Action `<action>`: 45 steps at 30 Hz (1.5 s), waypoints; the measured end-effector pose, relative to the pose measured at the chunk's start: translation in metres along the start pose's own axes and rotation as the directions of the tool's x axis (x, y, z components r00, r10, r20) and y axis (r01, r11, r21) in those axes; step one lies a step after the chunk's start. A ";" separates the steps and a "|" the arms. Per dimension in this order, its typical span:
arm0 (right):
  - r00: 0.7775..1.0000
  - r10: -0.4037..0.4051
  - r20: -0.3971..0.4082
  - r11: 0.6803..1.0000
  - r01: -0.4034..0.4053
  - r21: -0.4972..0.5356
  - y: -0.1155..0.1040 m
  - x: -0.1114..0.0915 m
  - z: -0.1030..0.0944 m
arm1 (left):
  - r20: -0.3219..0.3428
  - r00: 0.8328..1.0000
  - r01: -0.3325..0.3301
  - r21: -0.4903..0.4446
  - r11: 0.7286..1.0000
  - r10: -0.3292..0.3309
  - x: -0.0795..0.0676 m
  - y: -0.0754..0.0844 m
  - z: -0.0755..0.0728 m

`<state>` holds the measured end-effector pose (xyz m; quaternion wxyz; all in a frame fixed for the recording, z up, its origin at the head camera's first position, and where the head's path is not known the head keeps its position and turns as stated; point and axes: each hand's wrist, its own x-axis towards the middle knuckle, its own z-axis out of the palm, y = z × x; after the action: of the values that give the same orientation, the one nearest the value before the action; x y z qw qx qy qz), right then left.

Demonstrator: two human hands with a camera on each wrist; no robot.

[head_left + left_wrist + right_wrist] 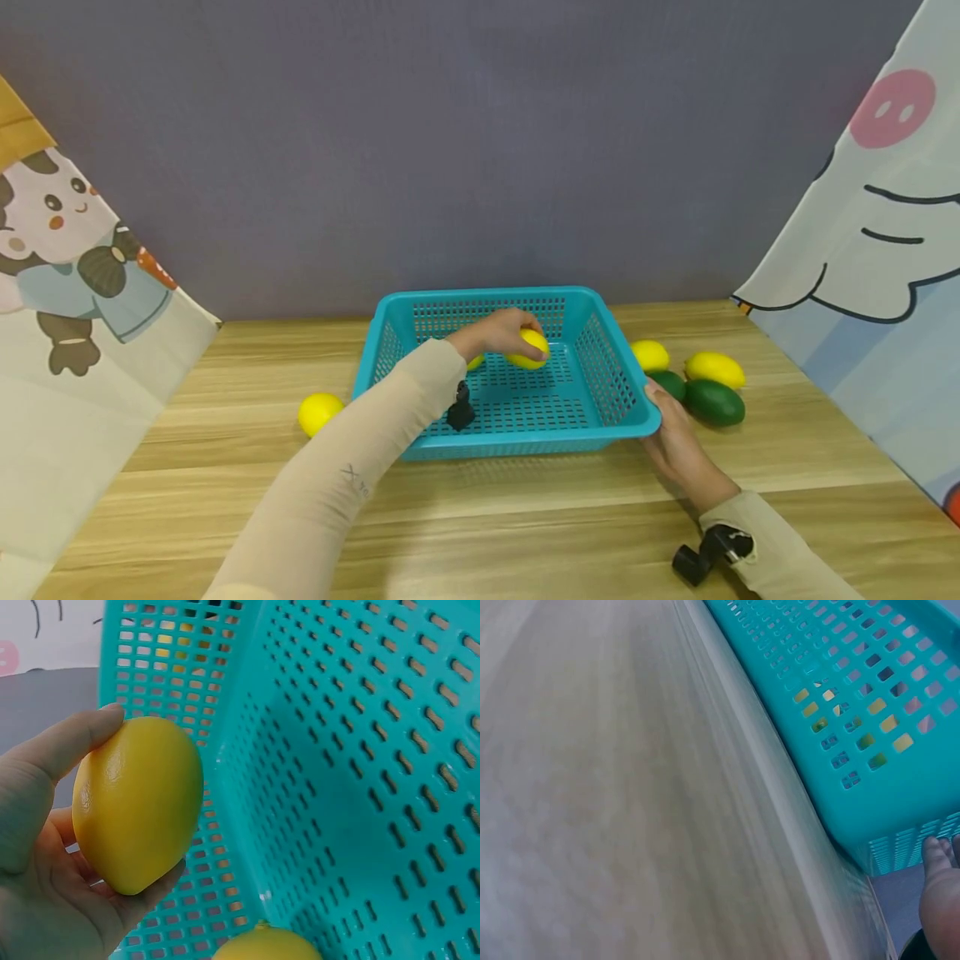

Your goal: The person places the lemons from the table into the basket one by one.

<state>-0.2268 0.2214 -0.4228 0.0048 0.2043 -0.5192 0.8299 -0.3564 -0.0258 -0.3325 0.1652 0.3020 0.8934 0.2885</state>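
My left hand [501, 333] holds a smooth yellow lemon [139, 802] inside the blue-green plastic basket [525, 435], with thumb and fingers round it. The lemon is above the slotted floor, close to the far wall in the left wrist view. A second lemon [266, 946] lies in the basket, partly hidden behind my left wrist in the head view. At the basket's near right corner my right hand [678, 446] grips the rim and side wall. In the right wrist view only some fingers [937, 862] show, against the outer wall.
Right of the basket lie a round yellow fruit [651, 356], a longer yellow fruit [715, 369] and two dark green fruits [714, 403]. Another yellow fruit [319, 412] sits left of it, beside my left sleeve. Behind the wooden table [525, 533] stands a grey wall [480, 150].
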 end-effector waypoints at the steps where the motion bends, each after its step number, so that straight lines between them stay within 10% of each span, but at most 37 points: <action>1: 1.000 0.000 0.002 1.000 0.000 -0.003 0.000 0.000 0.000 | 0.004 1.000 0.000 0.002 1.000 0.000 0.001 0.000 0.001; 15: 1.000 0.009 0.011 1.000 -0.009 0.005 0.000 0.000 -0.001 | 0.080 0.996 0.026 0.138 0.990 -0.037 0.004 -0.009 0.017; 45: 1.000 0.006 0.004 1.000 -0.006 0.002 0.000 0.000 -0.002 | 0.145 0.983 0.092 0.120 0.989 -0.109 0.001 -0.012 0.021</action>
<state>-0.2278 0.2230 -0.4231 0.0011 0.2043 -0.5189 0.8301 -0.3529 -0.0244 -0.3563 0.2292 0.2864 0.9074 0.2051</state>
